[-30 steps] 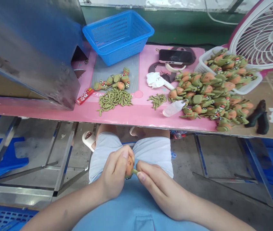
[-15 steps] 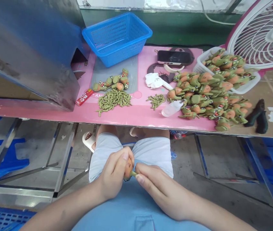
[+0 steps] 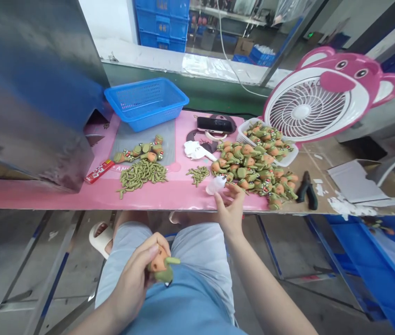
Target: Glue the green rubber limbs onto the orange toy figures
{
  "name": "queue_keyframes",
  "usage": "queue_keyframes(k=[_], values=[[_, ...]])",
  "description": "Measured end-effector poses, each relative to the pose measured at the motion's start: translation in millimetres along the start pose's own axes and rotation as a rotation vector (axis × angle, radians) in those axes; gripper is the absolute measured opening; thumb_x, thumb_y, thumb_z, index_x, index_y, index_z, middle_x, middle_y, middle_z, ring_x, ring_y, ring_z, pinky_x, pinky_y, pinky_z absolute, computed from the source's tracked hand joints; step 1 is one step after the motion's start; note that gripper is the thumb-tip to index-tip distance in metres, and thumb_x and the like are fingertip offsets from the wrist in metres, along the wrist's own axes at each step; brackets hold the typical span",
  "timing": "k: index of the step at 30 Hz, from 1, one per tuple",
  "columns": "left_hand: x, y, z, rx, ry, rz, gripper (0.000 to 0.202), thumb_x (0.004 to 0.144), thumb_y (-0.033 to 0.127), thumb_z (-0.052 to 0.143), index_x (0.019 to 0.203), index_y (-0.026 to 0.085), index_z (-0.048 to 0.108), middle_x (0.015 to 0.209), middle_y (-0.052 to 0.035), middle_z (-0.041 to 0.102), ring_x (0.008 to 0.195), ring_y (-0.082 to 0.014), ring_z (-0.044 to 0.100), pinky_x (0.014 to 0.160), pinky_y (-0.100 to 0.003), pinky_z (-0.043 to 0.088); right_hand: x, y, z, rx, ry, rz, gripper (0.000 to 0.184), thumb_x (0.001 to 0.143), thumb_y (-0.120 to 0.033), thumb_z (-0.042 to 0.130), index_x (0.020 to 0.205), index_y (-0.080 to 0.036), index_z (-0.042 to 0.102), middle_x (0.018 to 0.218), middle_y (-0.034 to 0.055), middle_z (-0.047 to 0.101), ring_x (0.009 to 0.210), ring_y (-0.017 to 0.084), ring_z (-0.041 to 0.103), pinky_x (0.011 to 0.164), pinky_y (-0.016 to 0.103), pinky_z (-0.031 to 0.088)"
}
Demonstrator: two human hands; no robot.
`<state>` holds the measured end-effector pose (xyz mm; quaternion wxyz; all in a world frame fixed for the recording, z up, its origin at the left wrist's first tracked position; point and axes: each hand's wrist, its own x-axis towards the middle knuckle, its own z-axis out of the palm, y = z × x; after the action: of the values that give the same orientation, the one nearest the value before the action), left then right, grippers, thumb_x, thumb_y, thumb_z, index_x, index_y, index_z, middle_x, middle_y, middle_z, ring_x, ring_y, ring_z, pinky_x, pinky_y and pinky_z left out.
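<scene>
Above my lap, my left hand (image 3: pixel 136 272) is closed around a small orange and green toy figure (image 3: pixel 159 264), with a thin green piece sticking out of its side. Part of the figure is hidden by my fingers. My right hand (image 3: pixel 230 209) is at the table's front edge, thumb and fingers apart, right beside a small clear squeeze bottle (image 3: pixel 215 185) lying on its side. Behind the bottle lies a large heap of similar toy figures (image 3: pixel 249 163). Small green curved pieces lie in a big pile (image 3: pixel 143 176) and a smaller pile (image 3: pixel 198 175).
Beyond the piles stand a blue basket (image 3: pixel 148 109), a phone (image 3: pixel 214 124) and a white basket of figures (image 3: pixel 288 156). A pink fan (image 3: pixel 302 111) is at the back right, black-handled pliers (image 3: pixel 308 190) in front of it. A metal box (image 3: pixel 33 102) blocks the left.
My right hand has left the figure and moved forward to the bottle at the table. My left hand keeps the figure, now turned with its green piece outward. The view has tilted up.
</scene>
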<state>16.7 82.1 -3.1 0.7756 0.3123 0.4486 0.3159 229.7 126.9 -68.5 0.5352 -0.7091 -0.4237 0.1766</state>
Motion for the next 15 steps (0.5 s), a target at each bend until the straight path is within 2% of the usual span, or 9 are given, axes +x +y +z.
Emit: queue_keyframes(k=[5,9,12,15], values=[[-1.3,-0.2,7.2,-0.095,0.015,0.03,0.03,0.071,0.048,0.059,0.072,0.018,0.055,0.05,0.0049,0.046,0.044,-0.0079,0.03,0.042,-0.021,0.022,11.3,2.4,13.7,-0.021,-0.071,-0.008,0.042,0.071,-0.044,0.053,0.1,-0.016,0.042,0.1,0.0106,0.049,0.095,0.025,0.046,0.087,0.042,0.035],[-1.8,-4.1,6.6,-0.212,0.009,0.051,0.028,0.072,0.046,0.061,0.078,0.019,0.056,0.054,0.0035,0.051,0.047,-0.0084,0.037,0.046,-0.021,0.028,0.3,-7.0,7.1,0.036,-0.078,-0.011,0.038,0.077,-0.044,0.044,0.102,-0.017,0.035,0.1,0.0115,0.046,0.097,0.025,0.046,0.087,0.042,0.035],[-3.5,-4.1,4.5,-0.243,0.029,0.042,0.028,0.072,0.045,0.061,0.082,0.019,0.056,0.054,0.004,0.051,0.047,-0.0082,0.039,0.048,-0.022,0.029,-22.9,-19.7,-8.5,0.095,-0.128,-0.02,0.036,0.078,-0.045,0.044,0.101,-0.019,0.034,0.093,0.008,0.046,0.086,0.023,0.05,0.077,0.038,0.041],[-6.1,-2.4,3.2,-0.221,0.097,0.016,0.032,0.07,0.048,0.062,0.08,0.018,0.054,0.051,0.0054,0.048,0.044,-0.0077,0.038,0.046,-0.022,0.028,-48.1,-35.8,-26.7,0.207,-0.281,-0.018,0.036,0.076,-0.044,0.051,0.1,-0.022,0.035,0.082,0.0041,0.05,0.068,0.02,0.053,0.058,0.031,0.043]])
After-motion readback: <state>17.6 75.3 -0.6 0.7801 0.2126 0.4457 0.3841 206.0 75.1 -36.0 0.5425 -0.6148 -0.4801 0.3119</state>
